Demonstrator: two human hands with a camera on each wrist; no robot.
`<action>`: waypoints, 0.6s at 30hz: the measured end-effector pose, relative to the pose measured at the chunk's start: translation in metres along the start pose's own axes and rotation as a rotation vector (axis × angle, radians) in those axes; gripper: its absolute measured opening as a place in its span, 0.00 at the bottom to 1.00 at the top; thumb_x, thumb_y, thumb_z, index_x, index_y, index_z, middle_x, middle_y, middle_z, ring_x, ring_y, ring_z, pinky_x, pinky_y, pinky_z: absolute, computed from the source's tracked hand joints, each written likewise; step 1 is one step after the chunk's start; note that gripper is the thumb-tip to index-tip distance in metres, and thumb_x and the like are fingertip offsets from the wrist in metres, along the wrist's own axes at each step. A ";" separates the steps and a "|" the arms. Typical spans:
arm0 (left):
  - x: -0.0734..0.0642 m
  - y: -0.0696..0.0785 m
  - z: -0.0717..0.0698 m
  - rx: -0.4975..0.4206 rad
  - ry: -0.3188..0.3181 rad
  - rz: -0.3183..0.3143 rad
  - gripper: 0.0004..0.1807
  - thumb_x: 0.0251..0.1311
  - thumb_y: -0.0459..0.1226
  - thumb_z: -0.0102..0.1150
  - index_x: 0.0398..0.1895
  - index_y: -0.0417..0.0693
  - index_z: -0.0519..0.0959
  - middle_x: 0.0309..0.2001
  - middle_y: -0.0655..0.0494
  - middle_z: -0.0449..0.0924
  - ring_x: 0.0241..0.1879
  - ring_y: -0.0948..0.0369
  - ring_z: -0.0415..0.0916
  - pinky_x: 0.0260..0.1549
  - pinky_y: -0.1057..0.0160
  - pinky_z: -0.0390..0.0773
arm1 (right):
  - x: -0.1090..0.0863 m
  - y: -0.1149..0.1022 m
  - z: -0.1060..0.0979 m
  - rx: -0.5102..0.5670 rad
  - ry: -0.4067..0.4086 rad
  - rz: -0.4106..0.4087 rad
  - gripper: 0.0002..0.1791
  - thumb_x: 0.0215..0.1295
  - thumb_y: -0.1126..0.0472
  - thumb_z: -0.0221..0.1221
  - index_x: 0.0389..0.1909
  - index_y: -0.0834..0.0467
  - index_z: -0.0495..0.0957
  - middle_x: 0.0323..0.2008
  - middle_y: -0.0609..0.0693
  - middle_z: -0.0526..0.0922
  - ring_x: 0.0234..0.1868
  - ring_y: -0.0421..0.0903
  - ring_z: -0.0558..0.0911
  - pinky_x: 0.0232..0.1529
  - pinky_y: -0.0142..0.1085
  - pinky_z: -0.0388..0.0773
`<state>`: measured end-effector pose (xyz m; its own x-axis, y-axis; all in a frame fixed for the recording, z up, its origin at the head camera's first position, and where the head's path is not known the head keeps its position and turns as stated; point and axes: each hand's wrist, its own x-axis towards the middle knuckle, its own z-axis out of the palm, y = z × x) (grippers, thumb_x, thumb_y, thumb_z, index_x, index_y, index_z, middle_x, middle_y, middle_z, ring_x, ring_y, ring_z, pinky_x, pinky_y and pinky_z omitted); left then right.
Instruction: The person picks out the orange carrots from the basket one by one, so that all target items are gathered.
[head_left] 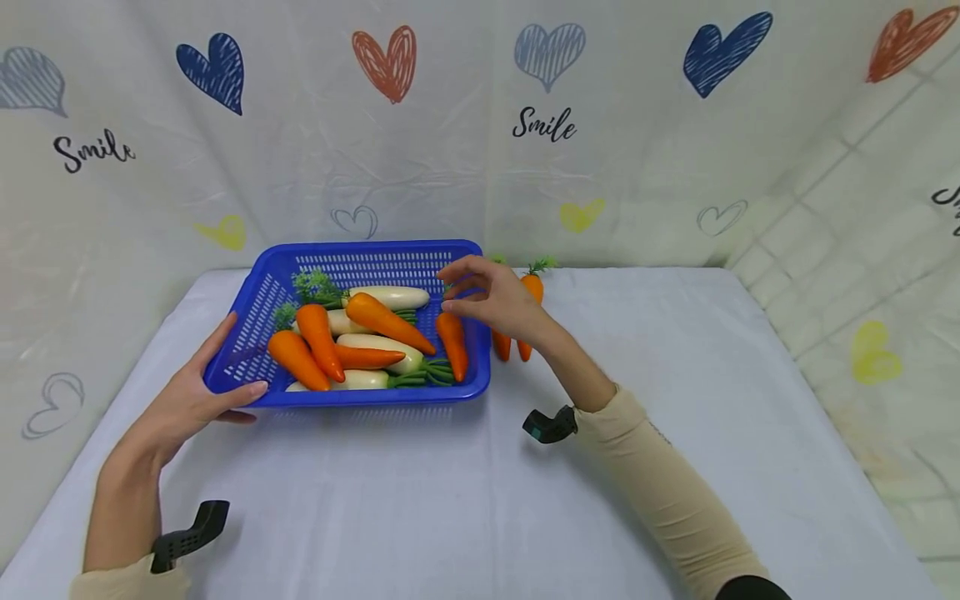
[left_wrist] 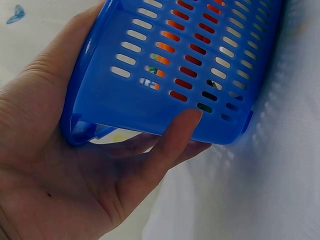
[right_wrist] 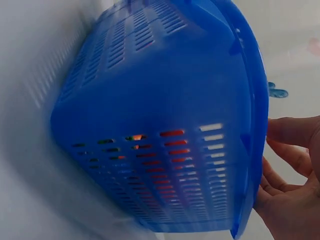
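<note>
A blue plastic basket [head_left: 358,398] with slotted walls holds several orange carrots [head_left: 318,342] and several white radishes [head_left: 388,297]. My left hand [head_left: 191,396] grips its front left corner, thumb along the front rim and fingers at the left side. In the left wrist view, fingers bend around the basket wall [left_wrist: 115,100]. Over the right rim is my right hand [head_left: 495,296], its fingers loosely bent and apart with nothing seen between them. Just below the fingertips, one carrot [head_left: 452,346] lies inside against the right wall; its leafy top is mostly hidden by the hand.
Two more carrots [head_left: 532,287] lie on the white-covered table [head_left: 480,500] right of the basket, partly behind the right hand and wrist. A curtain [head_left: 457,167] printed with hearts hangs behind the table. Black camera mounts [head_left: 191,533] sit on both wrists.
</note>
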<state>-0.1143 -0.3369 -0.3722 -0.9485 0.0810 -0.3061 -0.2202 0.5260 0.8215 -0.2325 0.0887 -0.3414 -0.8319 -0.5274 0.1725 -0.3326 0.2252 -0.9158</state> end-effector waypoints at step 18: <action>0.001 0.002 0.000 0.022 0.001 -0.018 0.58 0.71 0.49 0.63 0.79 0.87 0.24 0.83 0.28 0.32 0.51 0.55 0.79 0.42 0.58 0.90 | 0.009 -0.013 0.027 -0.030 -0.117 0.020 0.22 0.67 0.66 0.68 0.61 0.59 0.78 0.61 0.57 0.81 0.55 0.51 0.87 0.54 0.39 0.88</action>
<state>-0.1157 -0.3358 -0.3707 -0.9447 0.0710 -0.3202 -0.2318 0.5460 0.8051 -0.2238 0.0588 -0.3379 -0.7818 -0.6139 0.1094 -0.3314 0.2604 -0.9069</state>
